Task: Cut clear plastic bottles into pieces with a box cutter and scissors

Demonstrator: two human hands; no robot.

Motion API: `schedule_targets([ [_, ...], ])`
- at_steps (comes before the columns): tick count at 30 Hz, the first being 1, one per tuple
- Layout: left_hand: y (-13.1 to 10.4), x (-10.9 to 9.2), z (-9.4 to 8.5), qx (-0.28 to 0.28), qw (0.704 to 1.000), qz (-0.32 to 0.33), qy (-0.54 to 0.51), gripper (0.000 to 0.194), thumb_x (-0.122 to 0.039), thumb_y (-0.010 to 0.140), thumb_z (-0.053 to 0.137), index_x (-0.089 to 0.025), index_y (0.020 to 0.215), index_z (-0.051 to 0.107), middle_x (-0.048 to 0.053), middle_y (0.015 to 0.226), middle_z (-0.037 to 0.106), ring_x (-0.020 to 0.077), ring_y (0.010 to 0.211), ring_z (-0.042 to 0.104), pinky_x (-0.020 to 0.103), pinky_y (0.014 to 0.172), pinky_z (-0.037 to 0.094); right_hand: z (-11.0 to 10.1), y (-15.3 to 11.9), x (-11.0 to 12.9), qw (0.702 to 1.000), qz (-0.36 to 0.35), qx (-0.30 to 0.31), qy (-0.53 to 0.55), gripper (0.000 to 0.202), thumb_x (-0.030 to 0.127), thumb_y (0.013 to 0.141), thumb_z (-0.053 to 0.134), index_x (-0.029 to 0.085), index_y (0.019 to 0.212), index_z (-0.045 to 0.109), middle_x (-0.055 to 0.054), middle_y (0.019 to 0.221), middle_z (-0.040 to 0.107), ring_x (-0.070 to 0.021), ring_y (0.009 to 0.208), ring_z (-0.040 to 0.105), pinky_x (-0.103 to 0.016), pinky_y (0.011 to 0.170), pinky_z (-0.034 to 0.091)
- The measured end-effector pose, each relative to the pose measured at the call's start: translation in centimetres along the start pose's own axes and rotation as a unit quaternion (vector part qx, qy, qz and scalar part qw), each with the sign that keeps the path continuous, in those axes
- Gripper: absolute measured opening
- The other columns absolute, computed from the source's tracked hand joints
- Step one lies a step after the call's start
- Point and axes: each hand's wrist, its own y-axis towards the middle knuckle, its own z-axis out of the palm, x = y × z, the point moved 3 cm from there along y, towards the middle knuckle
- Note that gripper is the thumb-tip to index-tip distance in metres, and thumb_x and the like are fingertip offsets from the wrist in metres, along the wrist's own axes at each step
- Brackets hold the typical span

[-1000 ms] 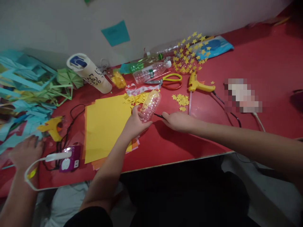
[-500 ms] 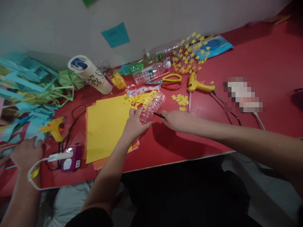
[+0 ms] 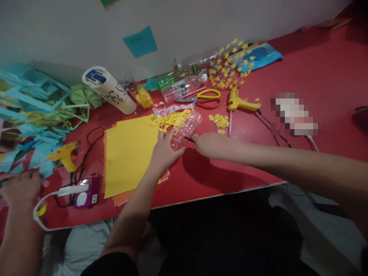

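My left hand [image 3: 164, 151] is wrapped round the near end of a clear ribbed plastic bottle piece [image 3: 189, 124], which lies slanted on the table. From the right, my right hand [image 3: 209, 145] grips a slim black pointed tool [image 3: 188, 139]; my fingers hide its handle, so its kind cannot be told. The tip meets the bottle's side. Just behind the bottle is a pile of yellow paper scraps [image 3: 166, 122]. Small yellow paper stars [image 3: 220, 121] are heaped to its right. Yellow paper sheets [image 3: 129, 153] lie under and beside my left forearm.
Behind stand scissors [image 3: 208, 97], plastic bottles [image 3: 184, 88] and a white cylinder [image 3: 110, 92]. A yellow glue gun [image 3: 241, 103] is on the right, another glue gun [image 3: 66, 156] on the left by a purple power adapter [image 3: 86, 193]. Another person's hand [image 3: 21, 188] rests far left.
The black tool's tip and my right hand have shifted slightly left along the bottle. At the far left, the other person's hand has moved left. My left hand keeps its hold.
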Motion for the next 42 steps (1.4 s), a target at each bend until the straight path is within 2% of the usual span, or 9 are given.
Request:
schedule_targets([
  [4,0.5,-0.5,-0.6,0.018,0.999,0.010,0.045,0.067,-0.038,0.076,0.065,-0.015,0.137,0.049,0.016,0.131,0.056,0.0338,0.121,0.057,0.049,0.103,0.049,-0.2,0.4,0.3,1.000,-0.004,0.006,0.026,0.045,0.005,0.092,0.034,0.005,0.132,0.055,-0.021,0.098,0.074,-0.0290,0.086,0.071,-0.033,0.063,0.041],
  [10,0.7,-1.5,-0.9,0.038,0.994,0.003,0.107,0.057,-0.039,0.078,0.061,-0.012,0.128,0.056,0.017,0.125,0.061,0.0344,0.113,0.063,0.047,0.097,0.052,-0.2,0.7,0.3,0.996,0.020,0.034,0.081,0.046,0.006,0.092,0.035,0.006,0.132,0.057,-0.024,0.110,0.072,-0.0316,0.094,0.070,-0.036,0.068,0.044],
  [16,0.8,-1.7,-0.8,0.041,0.992,0.019,0.121,0.060,-0.042,0.078,0.061,-0.011,0.129,0.055,0.021,0.128,0.060,0.0371,0.113,0.063,0.048,0.097,0.052,1.3,0.6,-0.7,0.996,0.019,0.009,0.091,0.044,0.009,0.094,0.032,0.006,0.130,0.058,-0.020,0.097,0.074,-0.0264,0.083,0.070,-0.033,0.065,0.045],
  [20,0.7,-1.8,-0.2,0.010,0.993,0.019,0.118,0.067,-0.037,0.076,0.062,-0.009,0.135,0.047,0.024,0.129,0.060,0.0385,0.114,0.063,0.051,0.097,0.051,1.4,0.6,-0.5,0.996,0.008,-0.016,0.090,0.043,0.012,0.094,0.035,0.007,0.130,0.057,-0.020,0.097,0.074,-0.0262,0.082,0.069,-0.033,0.064,0.044],
  [24,0.0,-2.5,0.5,-0.052,0.983,0.021,0.174,0.053,-0.029,0.076,0.060,-0.007,0.124,0.051,0.023,0.109,0.067,0.0399,0.105,0.065,0.056,0.093,0.050,1.0,0.8,0.3,0.996,0.013,-0.028,0.079,0.043,0.008,0.092,0.037,0.005,0.131,0.056,-0.022,0.099,0.072,-0.0276,0.085,0.070,-0.034,0.066,0.043],
  [27,-0.2,-2.8,0.8,-0.066,0.977,0.023,0.203,0.048,-0.025,0.077,0.058,-0.003,0.120,0.053,0.026,0.118,0.061,0.0404,0.108,0.063,0.051,0.089,0.053,0.7,0.7,0.7,0.997,0.017,-0.027,0.073,0.042,0.007,0.092,0.037,0.003,0.129,0.057,-0.024,0.101,0.072,-0.0299,0.090,0.070,-0.034,0.067,0.043],
  [32,0.4,-2.3,0.8,-0.018,0.985,0.011,0.172,0.047,-0.028,0.080,0.056,-0.005,0.121,0.053,0.023,0.118,0.061,0.0385,0.106,0.065,0.050,0.088,0.055,0.7,0.2,0.6,0.997,0.021,-0.026,0.075,0.041,0.005,0.092,0.036,0.005,0.126,0.058,-0.022,0.099,0.072,-0.0281,0.087,0.070,-0.033,0.067,0.043],
  [36,1.1,-1.9,0.7,-0.007,0.991,0.002,0.137,0.045,-0.031,0.080,0.060,-0.009,0.119,0.054,0.022,0.118,0.062,0.0379,0.108,0.064,0.050,0.092,0.053,1.8,0.9,0.2,0.995,0.026,-0.031,0.089,0.040,0.008,0.094,0.036,0.007,0.127,0.058,-0.021,0.102,0.072,-0.0258,0.085,0.070,-0.033,0.068,0.045],
  [42,1.1,-2.2,1.0,0.015,1.000,-0.014,0.017,0.032,-0.033,0.077,0.061,-0.015,0.103,0.058,0.014,0.106,0.066,0.0317,0.102,0.065,0.048,0.091,0.052,3.4,2.5,-0.9,0.994,0.030,-0.018,0.103,0.040,0.012,0.096,0.034,0.009,0.124,0.062,-0.019,0.106,0.073,-0.0248,0.090,0.070,-0.033,0.070,0.046],
])
